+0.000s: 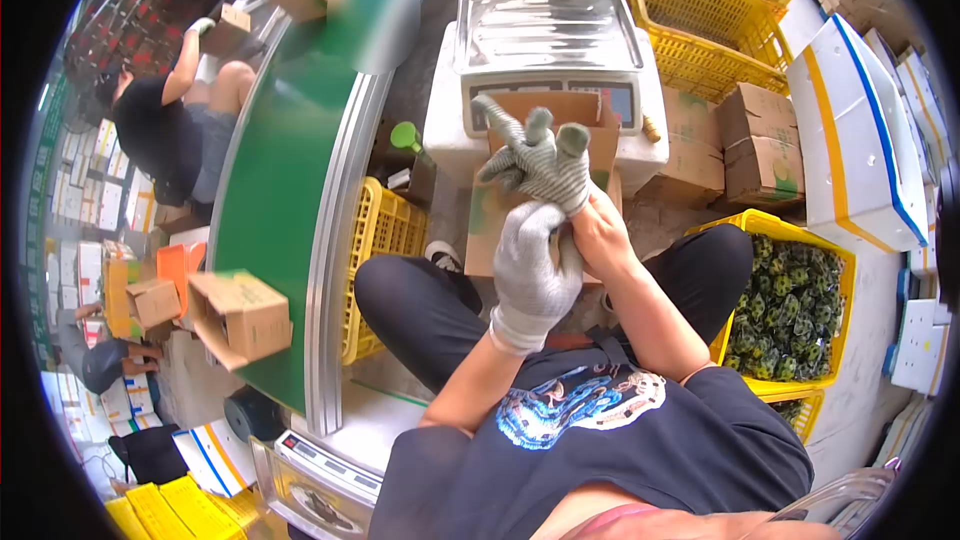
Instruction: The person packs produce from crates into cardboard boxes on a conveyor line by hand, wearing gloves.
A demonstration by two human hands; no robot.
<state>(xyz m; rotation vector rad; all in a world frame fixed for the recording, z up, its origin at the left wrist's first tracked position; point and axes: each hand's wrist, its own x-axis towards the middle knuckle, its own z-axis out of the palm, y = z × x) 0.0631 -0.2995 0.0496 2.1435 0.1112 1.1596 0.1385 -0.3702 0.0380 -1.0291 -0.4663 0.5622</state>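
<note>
The right glove [548, 168] is pale grey with fine stripes and darker, greyish-green fingertips. It sits on the right hand [556, 162], its fingers spread towards the scale [550, 30], in front of the scale's display side. Its cuff stops short of the wrist, where skin shows, and is pinched by the left hand [537, 255]. The left glove [530, 285], a plainer light grey knit, covers that hand down to the wrist, curled, farther from the scale than the right glove. Below both, a brown carton [483, 230] stands just before the scale, one raised flap partly covering its front; the gloves hide much of the carton.
</note>
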